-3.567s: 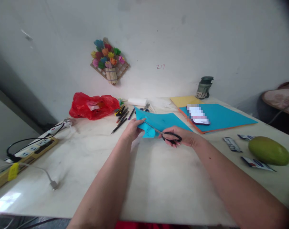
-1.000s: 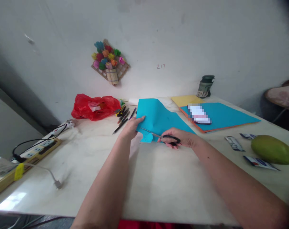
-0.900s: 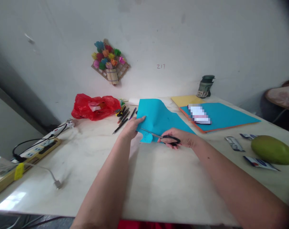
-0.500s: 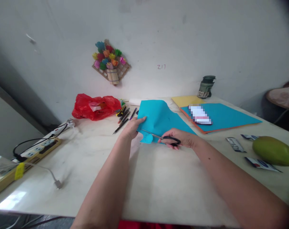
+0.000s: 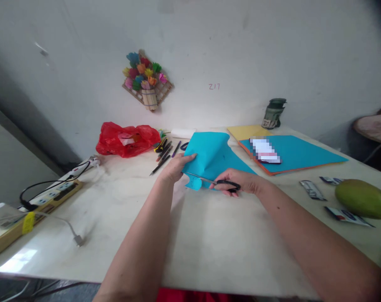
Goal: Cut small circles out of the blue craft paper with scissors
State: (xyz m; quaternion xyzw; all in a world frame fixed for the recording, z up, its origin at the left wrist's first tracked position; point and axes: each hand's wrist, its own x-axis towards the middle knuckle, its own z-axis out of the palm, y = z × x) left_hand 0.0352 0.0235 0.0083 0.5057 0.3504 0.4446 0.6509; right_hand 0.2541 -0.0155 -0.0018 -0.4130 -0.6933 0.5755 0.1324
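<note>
A blue sheet of paper is raised above the table, bent along its middle. My left hand pinches its left edge, thumb on the upper face. In my right hand is a pair of scissors with black handles, fingers wrapped round the loops. The blades point left and lie across the lower part of the sheet, close to my left fingers. Below the blades hangs a small partly cut flap of the blue paper with drawn marks on it. How far apart the blades are I cannot tell.
Pens and a red plastic bag lie at the back left. A power strip runs along the left. To the right are stacked coloured sheets under a phone, a green fruit, small packets and a bottle.
The blue sheet is folded over more sharply, its top right part shifted right, and a dark ring behind it shows more. Both hands keep their hold; the view has shifted slightly.
</note>
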